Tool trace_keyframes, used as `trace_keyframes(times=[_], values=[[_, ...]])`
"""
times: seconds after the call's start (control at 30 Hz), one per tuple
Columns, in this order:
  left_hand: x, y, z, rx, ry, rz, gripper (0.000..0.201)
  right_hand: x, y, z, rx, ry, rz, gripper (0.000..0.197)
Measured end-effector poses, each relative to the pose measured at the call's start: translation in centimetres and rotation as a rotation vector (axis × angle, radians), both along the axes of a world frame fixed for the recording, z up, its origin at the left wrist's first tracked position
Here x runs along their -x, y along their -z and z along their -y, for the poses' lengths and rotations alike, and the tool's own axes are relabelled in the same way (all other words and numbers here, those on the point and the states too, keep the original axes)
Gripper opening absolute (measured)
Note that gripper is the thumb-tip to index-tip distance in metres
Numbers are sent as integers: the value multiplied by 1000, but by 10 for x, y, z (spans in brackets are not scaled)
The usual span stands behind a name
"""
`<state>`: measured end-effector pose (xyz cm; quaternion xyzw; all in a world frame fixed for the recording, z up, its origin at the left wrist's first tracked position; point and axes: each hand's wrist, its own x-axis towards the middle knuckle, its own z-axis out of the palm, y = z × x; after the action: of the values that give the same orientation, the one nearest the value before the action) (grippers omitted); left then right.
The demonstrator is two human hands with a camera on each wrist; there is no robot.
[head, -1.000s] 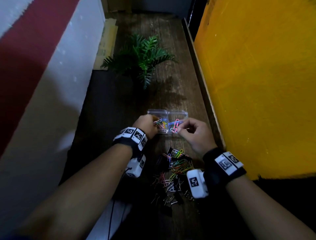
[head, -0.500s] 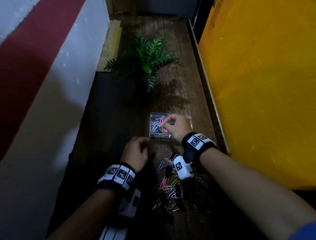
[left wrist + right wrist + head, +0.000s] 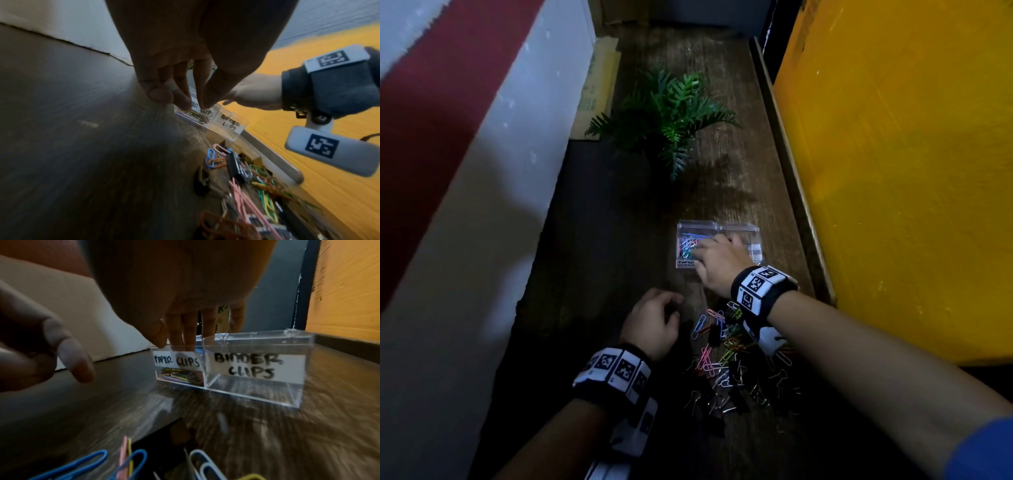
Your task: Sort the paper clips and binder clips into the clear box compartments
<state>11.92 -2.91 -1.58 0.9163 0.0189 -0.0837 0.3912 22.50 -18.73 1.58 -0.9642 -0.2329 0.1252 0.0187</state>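
Observation:
The clear two-compartment box [image 3: 751,240] stands on the wooden table, labelled "PAPER CLIPS" and "BINDER CLIPS" [image 3: 255,369]. Coloured paper clips [image 3: 687,245] [image 3: 180,375] lie in its left compartment, and the right one looks empty. My right hand [image 3: 717,260] hovers over the left compartment. Its fingers [image 3: 180,337] hang straight down at the rim, and no clip shows between them. My left hand [image 3: 654,322] [image 3: 191,100] rests loosely curled and empty, left of the loose pile of paper and binder clips [image 3: 736,359] [image 3: 246,178].
A green fern-like plant [image 3: 667,116] stands farther back on the table. A yellow wall [image 3: 911,171] with a raised wooden edge [image 3: 791,192] borders the right side. A white and red wall [image 3: 465,171] runs along the left. Bare tabletop [image 3: 602,240] lies left of the box.
My left hand has drawn back from the box to the table beside the pile. My right hand carried a pink clip leftwards to the paper clips compartment; the clip no longer shows in its fingers.

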Motion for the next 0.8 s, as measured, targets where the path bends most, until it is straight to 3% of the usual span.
trace_keyframes(times=[0.13,0.3,0.43,0.57,0.7,0.8], values=[[8,-1,6,-55,96,-31,24,17,-6,19,-200,60,26,41],[24,-3,18,-162,149,-76,22,62,-12,71,-415,326,88,24],[32,1,21,-232,228,-77,26,113,5,114,-428,444,16,19],[35,8,23,-416,388,-98,44,155,25,139,-437,572,31,18],[33,9,19,-483,387,-90,52,170,39,150,-414,616,46,21],[25,8,13,-466,324,-118,44,173,42,150,-387,570,25,27]])
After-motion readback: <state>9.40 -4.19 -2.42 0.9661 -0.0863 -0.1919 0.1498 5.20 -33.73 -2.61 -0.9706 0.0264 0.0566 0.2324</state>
